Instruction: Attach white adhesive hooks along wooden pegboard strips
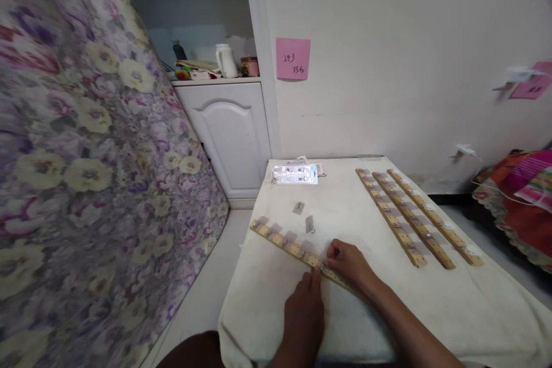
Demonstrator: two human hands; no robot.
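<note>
My left hand (304, 313) is nearest. A white wall (388, 52) rises ahead of it, a floral curtain (95, 138) hangs to its left, a pale-covered table (349, 201) spreads under it, and a white cabinet (230, 132) stands ahead and left. One wooden strip (295, 249) lies slantwise at my fingertips; three other strips (413, 219) lie beyond my right hand (348, 261), to its right. Past both hands are one clear pack (295, 175) and, closer, two grey tabs (310, 224). My left hand points forward, fingertips at the strip; my right comes in sideways, fingers curled narrow. Whether either grips something, I cannot tell.
</note>
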